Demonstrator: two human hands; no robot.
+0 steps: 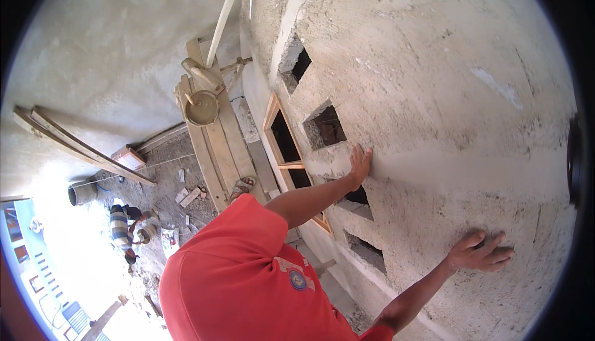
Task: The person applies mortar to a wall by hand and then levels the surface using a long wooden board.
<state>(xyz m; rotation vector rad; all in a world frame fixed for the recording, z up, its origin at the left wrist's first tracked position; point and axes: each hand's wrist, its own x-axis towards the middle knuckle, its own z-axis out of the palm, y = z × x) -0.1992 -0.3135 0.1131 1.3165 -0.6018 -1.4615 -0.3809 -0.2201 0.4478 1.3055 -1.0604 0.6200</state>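
My left hand [359, 167] rests against the rough plastered wall [452, 99], fingers pointing up, just below a square opening [325, 127] and beside another one partly hidden by my arm [313, 201]. My right hand [480, 251] lies farther right on the same wall with fingers spread, right of a lower opening [365, 251]. Neither hand shows anything held. A wood-framed opening [273, 115] is behind the wall openings to the left.
Narrow planks [232, 143] hold a bucket of grey mix [201, 109] and my sandaled foot [242, 189]. Long boards [80, 146] lean at the left wall. Far below, a person in striped clothing [121, 226] bends beside buckets [145, 234] on rubble-strewn ground.
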